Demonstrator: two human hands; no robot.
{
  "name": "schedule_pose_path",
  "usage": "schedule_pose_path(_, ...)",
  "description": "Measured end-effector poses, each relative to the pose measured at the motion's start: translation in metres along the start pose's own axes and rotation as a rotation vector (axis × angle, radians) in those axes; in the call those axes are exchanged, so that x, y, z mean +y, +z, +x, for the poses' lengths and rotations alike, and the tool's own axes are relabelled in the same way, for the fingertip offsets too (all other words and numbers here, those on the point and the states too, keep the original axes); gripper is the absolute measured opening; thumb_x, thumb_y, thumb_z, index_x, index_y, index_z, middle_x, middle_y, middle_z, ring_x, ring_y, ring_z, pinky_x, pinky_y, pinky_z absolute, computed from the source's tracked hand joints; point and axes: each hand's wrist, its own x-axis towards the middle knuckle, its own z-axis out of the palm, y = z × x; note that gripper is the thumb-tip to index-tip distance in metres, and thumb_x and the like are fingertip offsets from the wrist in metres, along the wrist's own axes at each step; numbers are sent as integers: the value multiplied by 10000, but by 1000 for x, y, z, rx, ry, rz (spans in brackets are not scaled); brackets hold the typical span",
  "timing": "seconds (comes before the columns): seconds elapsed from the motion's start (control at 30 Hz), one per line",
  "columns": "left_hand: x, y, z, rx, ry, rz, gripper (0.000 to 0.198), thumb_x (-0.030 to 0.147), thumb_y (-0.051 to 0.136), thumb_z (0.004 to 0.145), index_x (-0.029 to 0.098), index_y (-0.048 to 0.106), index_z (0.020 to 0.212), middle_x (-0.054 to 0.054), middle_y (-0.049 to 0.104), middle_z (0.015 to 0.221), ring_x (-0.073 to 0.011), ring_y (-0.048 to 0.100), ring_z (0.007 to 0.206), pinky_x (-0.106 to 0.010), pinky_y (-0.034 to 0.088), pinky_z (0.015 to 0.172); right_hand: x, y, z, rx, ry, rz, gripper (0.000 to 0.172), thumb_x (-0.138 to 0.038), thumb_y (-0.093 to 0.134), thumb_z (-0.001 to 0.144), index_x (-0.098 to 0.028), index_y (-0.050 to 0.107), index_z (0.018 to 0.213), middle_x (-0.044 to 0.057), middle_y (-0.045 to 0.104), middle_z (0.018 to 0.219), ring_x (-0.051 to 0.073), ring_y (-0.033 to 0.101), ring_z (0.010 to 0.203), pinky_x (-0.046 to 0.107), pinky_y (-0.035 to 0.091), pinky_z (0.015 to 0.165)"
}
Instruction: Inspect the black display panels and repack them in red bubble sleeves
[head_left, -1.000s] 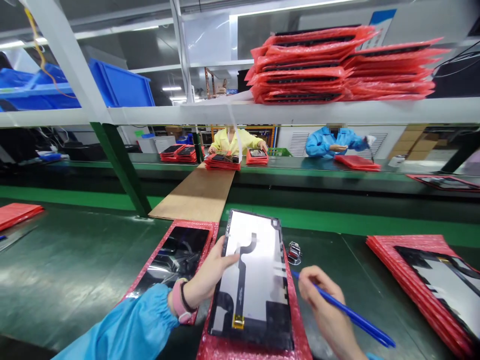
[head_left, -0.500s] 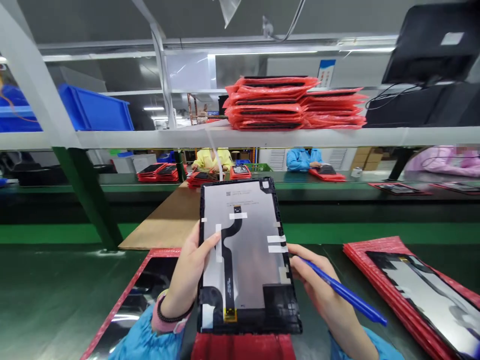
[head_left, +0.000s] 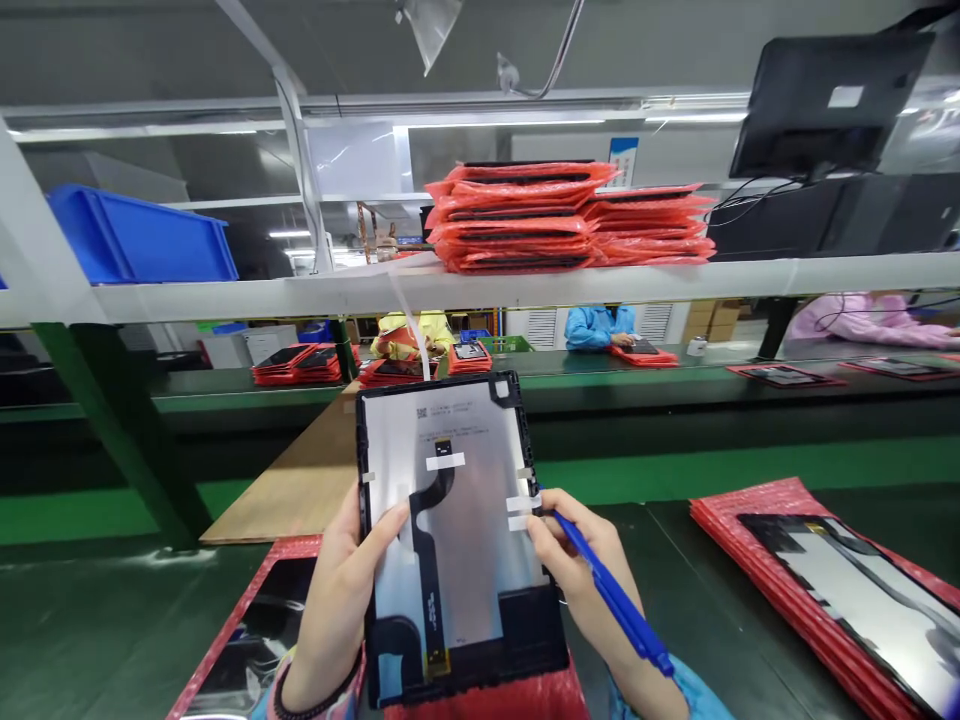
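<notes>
Panel, rectangular, black-framed, silver-backed, tilted above dark green bench; gripped at side edges by left hand and right hand, also clasping slim blue plastic tool. Apparently at a holding-up step; for any next move, best steadied by both edges.

Cool white light spreads fairly evenly from the tube lamps below a dim grey ceiling. The pale back of the held screen shows a soft, uneven sheen, and its small print is too fine to read. Glare whitens the table at its far edge, beside the green post. Streaky reflections cross the glossy black screen; a bright wash covers the panel on the red stack. Distant workers look soft, and wide-angle stretch skews the monitor.
</notes>
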Motion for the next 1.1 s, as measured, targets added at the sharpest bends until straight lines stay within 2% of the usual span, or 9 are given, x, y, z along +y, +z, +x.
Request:
schedule_pose_path(0.17, 2, -11, 9, -8, 3, -13, 485, 363, 767, 743, 216, 634, 1186, -37, 743, 1048, -200, 714, 826, -242, 567, 698, 14, -4, 9, -181, 90, 247, 281, -453, 691, 768, -181, 657, 707, -40, 431, 555, 99, 339, 501, 235, 278, 452)
schedule_pose_path(0.33, 5, -13, 13, -19, 9, -23, 383, 338, 779, 722, 213, 675, 1068, -16, 748, 990, -154, 699, 743, -201, 540, 631, 22, -1, 8, -68, 225, 416, 296, -473, 809, 649, -198, 739, 732, 13, 625, 589, 137, 523, 491, 252, 429, 459)
schedule_pose_path(0.43, 6, -14, 13, -18, 22, -54, 382, 321, 784, 717, 221, 679, 1070, -6, 746, 985, -148, 698, 781, -196, 541, 695, 19, 2, 5, -112, 256, 547, 329, -501, 782, 694, -206, 771, 838, 31, 690, 604, 163, 616, 512, 272, 503, 505)
schedule_pose_path(0.57, 5, -18, 13, -6, 26, -31, 368, 338, 786, 715, 206, 689, 1045, -13, 749, 926, -153, 686, 703, -214, 535, 633, 15, 1, 5, -182, 212, 542, 309, -426, 714, 810, -212, 744, 1030, 70, 776, 827, 221, 734, 746, 348, 584, 753)
schedule_pose_path(0.7, 3, -22, 9, 28, 85, 67, 286, 377, 771, 727, 201, 730, 948, -6, 751, 815, -165, 660, 655, -232, 524, 600, 15, 0, 5, 4, 116, 534, 310, -338, 722, 824, -240, 678, 1115, 95, 755, 1092, 271, 703, 1032, 421, 554, 920)
schedule_pose_path(0.83, 0, -19, 3, 77, 283, 351, 133, 315, 778, 710, 181, 771, 706, -28, 727, 648, -221, 671, 646, -268, 524, 629, 15, 3, 3, 198, 1, 738, 233, -297, 721, 830, -275, 665, 1055, 89, 718, 1197, 280, 629, 1181, 480, 457, 1053)
schedule_pose_path(0.9, -3, -15, 3, 31, 389, 458, 69, 237, 760, 718, 199, 799, 762, -47, 762, 724, -257, 709, 724, -294, 546, 719, 14, 6, 2, 46, 118, 860, 355, -397, 729, 815, -279, 651, 1141, 113, 652, 1307, 312, 588, 1230, 520, 463, 1033)
schedule_pose_path(1.0, -9, -11, 9, -213, 655, 642, 321, 92, 620, 803, 223, 763, 1058, -58, 760, 1060, -264, 707, 1013, -318, 525, 931, 11, 12, -1, -246, 312, 1006, 681, -654, 745, 667, -273, 635, 1220, 129, 559, 1413, 374, 545, 1263, 577, 490, 965)
schedule_pose_path(1.1, -16, -9, 18, -384, 1107, 873, 501, -1, 469, 854, 229, 637, 1267, -37, 693, 1220, -219, 610, 1203, -346, 477, 1034, 10, 15, -4, -266, 423, 1055, 697, -741, 727, 585, -239, 717, 1069, 122, 689, 1244, 364, 577, 1225, 566, 457, 997)
